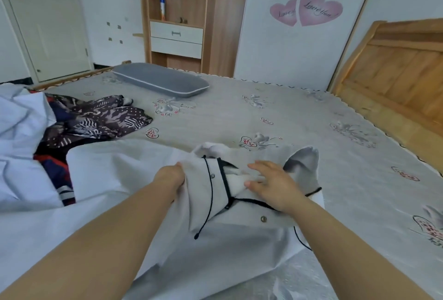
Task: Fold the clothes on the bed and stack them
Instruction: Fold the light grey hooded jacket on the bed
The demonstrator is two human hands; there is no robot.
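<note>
A white garment (211, 206) with black piping and small round buttons lies spread across the near part of the bed (299, 117). My left hand (171, 175) grips a bunched fold of it near the collar. My right hand (273, 183) lies on the garment's collar area with the fingers spread and fairly straight, thumb against the cloth. A dark patterned garment (96, 117) lies crumpled at the left. Beside it, at the far left, sits a pale blue-white garment (19, 131).
A grey pillow (160, 80) lies at the far edge of the bed. A wooden headboard (393, 69) stands at the right. Beyond the bed are a wooden shelf unit (177, 11) with drawers, a white wardrobe door with heart stickers, and a door at the left.
</note>
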